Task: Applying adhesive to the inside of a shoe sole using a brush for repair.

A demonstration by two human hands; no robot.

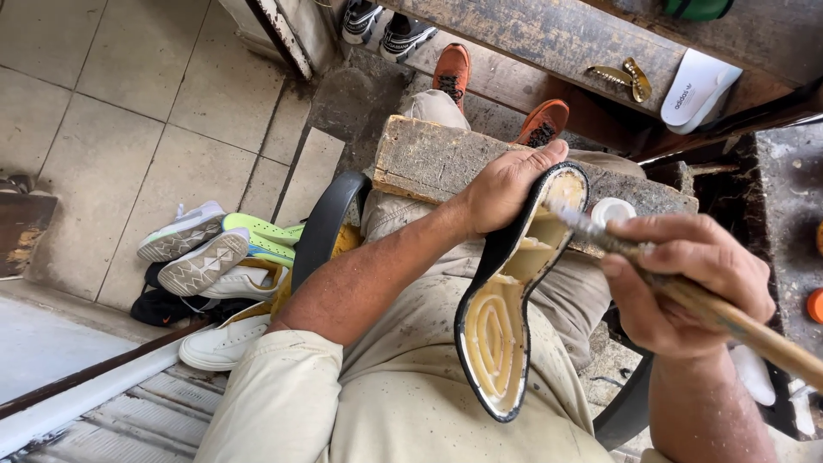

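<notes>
Head view: black-rimmed shoe sole (501, 330), cream glue-coated inside.

Our left hand (506, 189) curls closed, thumb uppermost, forearm stretched forward; our right hand (686, 283) pinches shut, knuckles raised

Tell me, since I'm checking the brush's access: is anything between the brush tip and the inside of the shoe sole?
Nothing visible is. The right hand holds the brush with its bristles at the toe end of the shoe sole, which the left hand grips from the far side, clear of the inner surface.
</notes>
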